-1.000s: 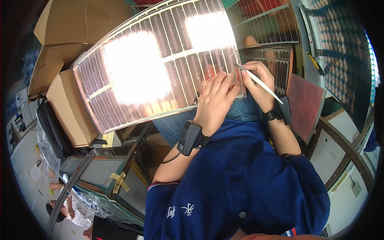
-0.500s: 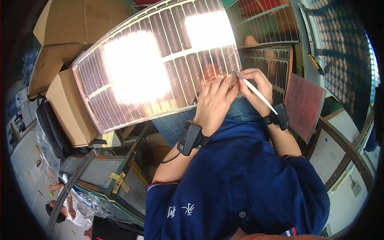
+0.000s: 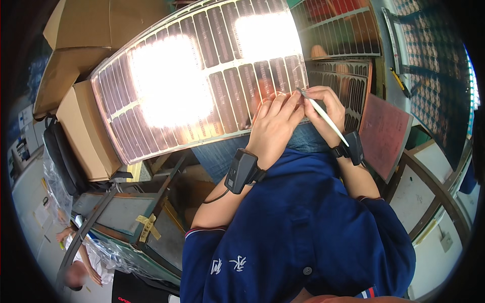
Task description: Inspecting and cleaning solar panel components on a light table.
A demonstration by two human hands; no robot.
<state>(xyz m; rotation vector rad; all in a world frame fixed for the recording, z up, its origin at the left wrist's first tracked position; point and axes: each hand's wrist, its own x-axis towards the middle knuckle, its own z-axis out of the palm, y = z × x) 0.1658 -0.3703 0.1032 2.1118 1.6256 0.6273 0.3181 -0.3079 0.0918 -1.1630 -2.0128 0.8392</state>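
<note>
A large shiny sheet (image 3: 232,91) patterned with rows of long dark strips in a pale grid leans across my lap, glaring strongly in two places. My left hand (image 3: 277,118) lies on its near edge toward the right corner, fingers stretched out over the surface. Just beside it, my right hand (image 3: 327,108) pinches a slim white-handled tool (image 3: 326,118) with a dark tip. That tip points at the sheet's right edge, close to my left fingertips. Whether it touches the sheet, I cannot tell.
More patterned sheets (image 3: 343,76) are stacked at the right, beside a reddish board (image 3: 385,136). A yellow and black cutter (image 3: 400,82) lies farther right. Cardboard boxes (image 3: 88,131) stand at the left. Another person (image 3: 91,257) is in the lower left background.
The sheet has shifted very slightly in the picture. Both hands keep nearly the same pose at its edge. In the background, the other person has changed posture.
</note>
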